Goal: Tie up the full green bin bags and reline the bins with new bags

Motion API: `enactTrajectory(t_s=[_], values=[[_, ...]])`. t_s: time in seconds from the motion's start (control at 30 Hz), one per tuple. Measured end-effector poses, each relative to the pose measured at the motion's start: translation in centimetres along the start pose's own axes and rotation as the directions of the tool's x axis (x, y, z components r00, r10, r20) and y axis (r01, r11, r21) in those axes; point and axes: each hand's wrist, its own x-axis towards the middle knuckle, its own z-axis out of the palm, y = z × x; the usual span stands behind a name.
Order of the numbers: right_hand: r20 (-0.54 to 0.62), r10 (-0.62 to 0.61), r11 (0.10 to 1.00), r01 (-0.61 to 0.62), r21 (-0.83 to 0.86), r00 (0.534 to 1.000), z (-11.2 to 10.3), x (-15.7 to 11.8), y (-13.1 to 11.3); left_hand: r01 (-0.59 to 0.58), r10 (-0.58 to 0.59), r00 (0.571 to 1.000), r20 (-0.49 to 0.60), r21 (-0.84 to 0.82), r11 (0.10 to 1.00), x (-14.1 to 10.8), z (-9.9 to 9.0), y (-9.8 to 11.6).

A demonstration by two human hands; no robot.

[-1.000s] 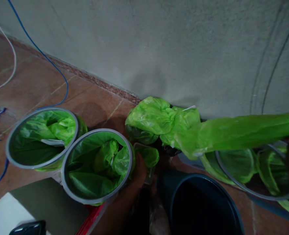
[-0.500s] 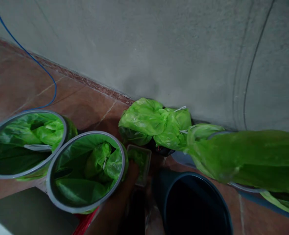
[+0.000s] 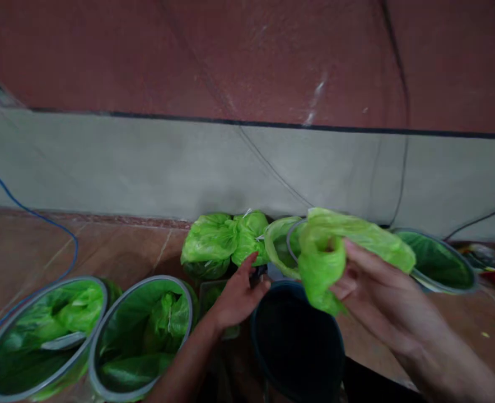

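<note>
A crumpled green plastic bag (image 3: 325, 268) is held up in front of me, bunched in the fingers of my right hand (image 3: 369, 285). Part of it trails to the right, over a lined bin behind. My left hand (image 3: 241, 291) is empty, fingers apart, at the left rim of a dark blue bin (image 3: 258, 341) that has no liner. Tied green bags (image 3: 214, 238) lie against the wall, just beyond my left fingers. A small clear container (image 3: 208, 294) is partly hidden behind my left wrist.
Two grey-rimmed bins (image 3: 100, 302) with green liners and bunched green plastic stand at left. Another lined bin (image 3: 440, 260) stands at far right. A blue cable (image 3: 54, 221) crosses the tiled floor, and dark cords hang down the wall (image 3: 146, 162).
My view has tilted up. My left hand has risen from beside the small container. My right hand has come into view with the green bag, which earlier stretched wide across the right side.
</note>
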Motion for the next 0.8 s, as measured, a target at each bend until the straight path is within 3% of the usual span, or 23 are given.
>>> enactTrajectory(t_s=[0.07, 0.13, 0.2, 0.23, 0.3, 0.4, 0.5, 0.57, 0.63, 0.7, 0.8], values=[[0.140, 0.083, 0.987, -0.101, 0.127, 0.987, 0.0, -2.2, 0.3, 0.104, -0.082, 0.991, 0.108, -0.221, 0.970, 0.0, 1.2, 5.9], [0.304, 0.062, 0.990, -0.099, 0.106, 0.951, -0.3, -4.3, 1.0, 0.295, -0.204, 0.935, 0.291, -0.319, 0.900, -0.5, 2.8, 10.1], [0.428, 0.037, 0.998, -0.058, 0.034, 0.903, -0.7, -6.2, 1.7, 0.431, -0.295, 0.861, 0.414, -0.285, 0.856, -1.5, 4.3, 12.6], [0.473, 0.027, 1.000, -0.029, -0.003, 0.880, -0.9, -7.0, 2.1, 0.443, -0.314, 0.849, 0.426, -0.248, 0.862, -2.0, 5.0, 13.2], [0.534, 0.002, 0.996, 0.047, -0.078, 0.845, -1.4, -8.3, 2.9, 0.393, -0.302, 0.873, 0.382, -0.187, 0.900, -2.8, 6.3, 13.4], [0.590, 0.004, 0.959, 0.165, -0.232, 0.808, -2.2, -9.8, 4.8, 0.293, -0.238, 0.939, 0.249, -0.219, 0.931, -3.4, 7.6, 11.8], [0.619, 0.090, 0.847, 0.267, -0.460, 0.780, -2.9, -10.9, 7.4, 0.182, -0.194, 0.981, -0.002, -0.341, 0.922, -3.1, 7.5, 9.4], [0.656, 0.190, 0.724, 0.347, -0.596, 0.730, -3.3, -11.4, 9.0, 0.081, -0.172, 0.964, -0.203, -0.390, 0.917, -2.6, 6.8, 8.2], [0.687, 0.314, 0.594, 0.429, -0.681, 0.656, -3.4, -11.8, 10.2, 0.018, -0.165, 0.934, -0.317, -0.420, 0.907, -1.9, 5.9, 7.8], [0.675, 0.425, 0.487, 0.477, -0.732, 0.603, -3.4, -11.8, 10.8, -0.006, -0.158, 0.929, -0.336, -0.440, 0.898, -1.3, 5.2, 7.9], [0.618, 0.524, 0.412, 0.461, -0.786, 0.585, -3.6, -11.3, 10.7, -0.040, -0.135, 0.926, -0.353, -0.446, 0.894, -0.5, 4.6, 8.3]])
